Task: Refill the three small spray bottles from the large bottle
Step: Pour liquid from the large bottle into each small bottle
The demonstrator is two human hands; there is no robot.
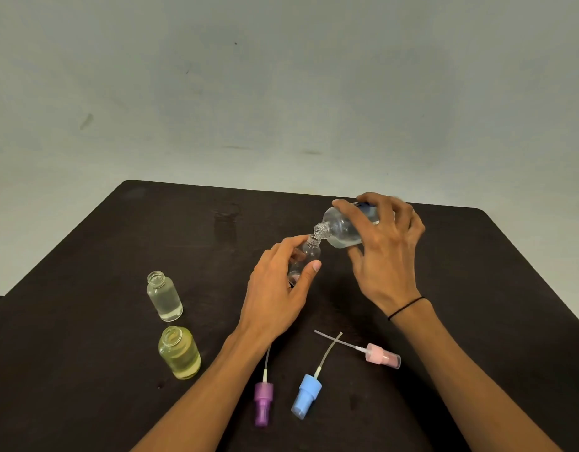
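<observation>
My right hand (pixel 387 252) grips the large clear bottle (pixel 341 228), tipped almost flat with its open mouth pointing left. That mouth touches the neck of a small clear bottle (pixel 309 252), tilted and held in my left hand (pixel 278 288). A little clear liquid lies in the large bottle's lower side. Two more small bottles stand uncapped at the left: a clear one (pixel 164 296) and a yellowish one (pixel 179 352), both holding liquid.
Three spray caps with dip tubes lie on the dark table (pixel 86 353) near me: purple (pixel 263 402), blue (pixel 307 398) and pink (pixel 382 355). A pale wall rises behind the table's far edge.
</observation>
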